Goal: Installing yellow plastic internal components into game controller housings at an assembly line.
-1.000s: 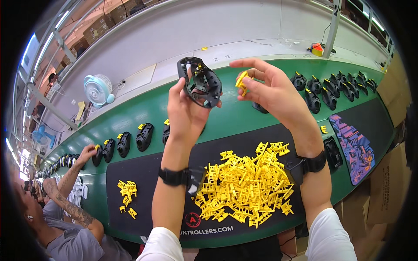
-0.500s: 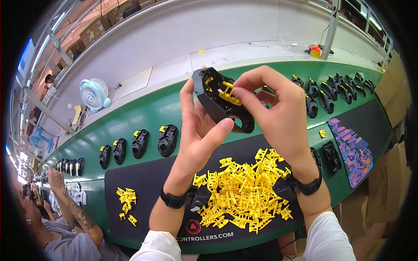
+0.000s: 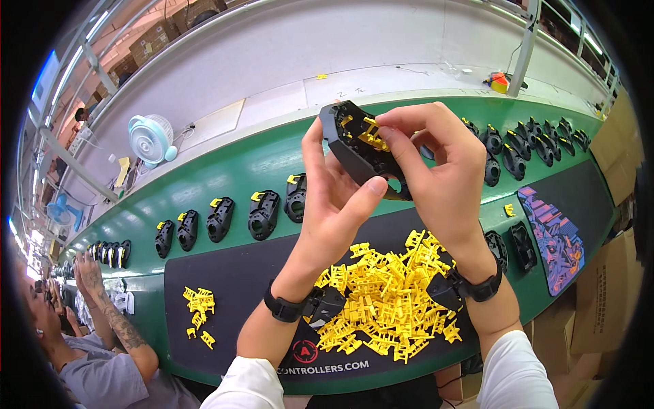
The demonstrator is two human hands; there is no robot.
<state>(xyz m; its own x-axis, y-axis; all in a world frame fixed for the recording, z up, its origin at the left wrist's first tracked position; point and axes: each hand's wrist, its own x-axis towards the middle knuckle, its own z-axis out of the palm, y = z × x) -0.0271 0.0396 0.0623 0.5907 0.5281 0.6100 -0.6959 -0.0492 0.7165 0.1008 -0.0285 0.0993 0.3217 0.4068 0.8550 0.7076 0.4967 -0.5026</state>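
Note:
My left hand (image 3: 328, 199) grips a black mouse-shaped plastic shell (image 3: 354, 158), held up above the bench with its hollow inside toward me. Thumb and forefinger of my right hand (image 3: 439, 153) pinch a small yellow plastic clip (image 3: 372, 138) against the inside of that shell. Whether the clip is seated there I cannot tell. Below my hands, a large heap of yellow clips (image 3: 395, 300) lies on a black mat (image 3: 238, 286). A smaller group of yellow clips (image 3: 199, 307) sits on the mat's left part.
Behind the mat stands a row of black shells with yellow clips (image 3: 219, 219). More black shells (image 3: 518, 144) cluster at the far right, near a patterned mat (image 3: 552, 238). A fan (image 3: 151, 140) stands at the back left. At the left, a co-worker's tattooed arm (image 3: 112, 313) reaches over the bench.
Both hands have shifted slightly right with the shell. The clip now lies closer against the shell's inside. At the left, the co-worker's hands have moved.

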